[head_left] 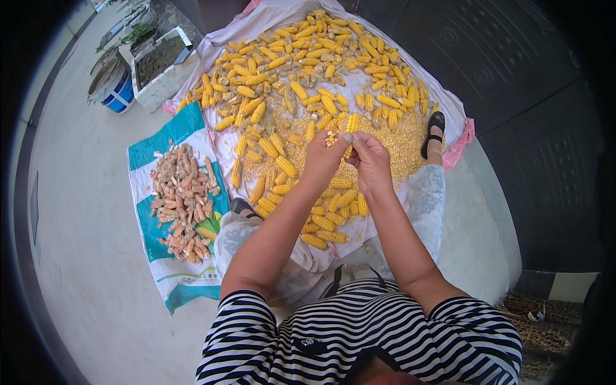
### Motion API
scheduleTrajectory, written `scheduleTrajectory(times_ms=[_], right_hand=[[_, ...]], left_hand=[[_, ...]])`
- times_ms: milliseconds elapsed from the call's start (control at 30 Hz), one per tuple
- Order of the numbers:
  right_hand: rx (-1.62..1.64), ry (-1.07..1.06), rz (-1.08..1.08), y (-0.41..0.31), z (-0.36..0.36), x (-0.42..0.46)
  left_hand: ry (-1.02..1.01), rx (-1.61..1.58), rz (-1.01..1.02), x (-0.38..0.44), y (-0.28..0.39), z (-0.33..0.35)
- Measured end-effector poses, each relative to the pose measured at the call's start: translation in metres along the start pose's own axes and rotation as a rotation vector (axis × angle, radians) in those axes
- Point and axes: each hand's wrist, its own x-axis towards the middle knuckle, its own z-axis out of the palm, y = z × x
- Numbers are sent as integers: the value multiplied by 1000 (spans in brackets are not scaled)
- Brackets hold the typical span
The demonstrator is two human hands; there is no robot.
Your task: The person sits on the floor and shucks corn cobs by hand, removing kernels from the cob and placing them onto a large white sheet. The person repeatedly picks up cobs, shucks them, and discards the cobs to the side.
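Between my two hands is a yellow ear of dried corn (352,123), held upright above the cloth. My left hand (325,153) grips it from the left, with some loose kernels (330,139) in its fingers. From the right, my right hand (371,161) closes on the same ear, its thumb near the left thumb. Below and around the hands, shelled kernels (399,149) cover part of a pale cloth (353,84). Whole ears (332,236) lie close to my body, and a large heap of ears (308,48) spreads over the far side.
Left of my legs, bare cobs (183,192) are piled on a teal and white woven sack (144,207) that bears writing. A soil-filled foam box (166,86) and a bucket (115,89) stand at upper left. A dark panelled door (481,57) borders the right. Dry stalks (539,332) lie lower right.
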Motion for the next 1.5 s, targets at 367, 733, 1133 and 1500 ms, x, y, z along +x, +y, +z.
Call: scheduleTrajectory(times_ms=[367, 733, 1133, 1500], right_hand=[[-25, 31, -34, 2, 8, -4], [-70, -19, -95, 15, 11, -3], [-125, -17, -127, 10, 7, -2], [-178, -94, -138, 15, 11, -10]], left_hand=[[44, 121, 218, 6, -14, -4], [66, 177, 180, 14, -9, -4], [104, 5, -108, 7, 24, 3], [73, 49, 182, 31, -14, -6]])
